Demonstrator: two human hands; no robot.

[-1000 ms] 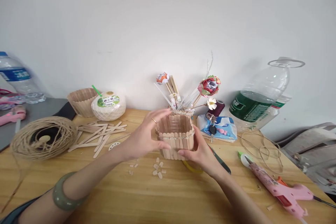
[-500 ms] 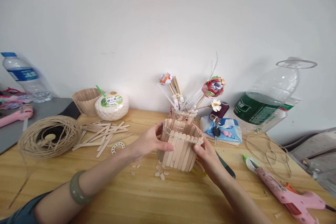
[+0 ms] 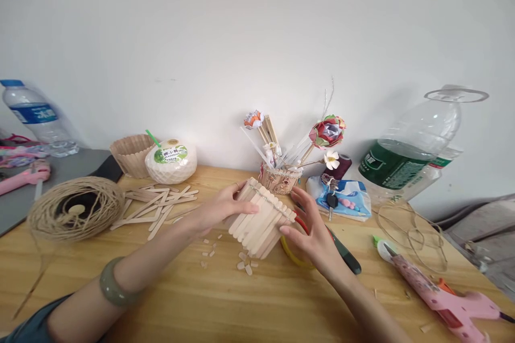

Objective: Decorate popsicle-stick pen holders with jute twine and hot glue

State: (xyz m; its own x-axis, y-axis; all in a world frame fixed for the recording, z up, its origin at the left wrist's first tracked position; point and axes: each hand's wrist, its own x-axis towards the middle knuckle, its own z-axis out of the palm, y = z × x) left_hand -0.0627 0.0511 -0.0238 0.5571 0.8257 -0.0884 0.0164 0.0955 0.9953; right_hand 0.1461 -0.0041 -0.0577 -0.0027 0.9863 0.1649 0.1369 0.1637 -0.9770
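A small box of wooden craft sticks [image 3: 259, 220], with a glittery cord along its upper edge, is tilted above the table. My left hand [image 3: 225, 209] grips its left side, thumb across the front. My right hand [image 3: 311, 225] is at its right edge with fingers spread; the thumb is near or against the corner, and the other fingers stand away from the box. Behind it stands a decorated stick pot [image 3: 281, 179] with paper flowers. Yellow and red rings [image 3: 295, 252] lie partly hidden beside my right hand. Small cut stick ends [image 3: 247, 265] lie below the box.
Loose craft sticks [image 3: 161, 206], a twine coil [image 3: 76, 208], a white coconut [image 3: 171, 161] and a pleated wooden bowl [image 3: 131, 154] are on the left. On the right are a tissue pack [image 3: 354, 198], a large bottle [image 3: 414, 144] and a pink glue gun [image 3: 446, 300].
The box has tipped and turned, so its opening no longer shows. My right hand has loosened from its right side, its fingers now spread. The pot behind is less covered.
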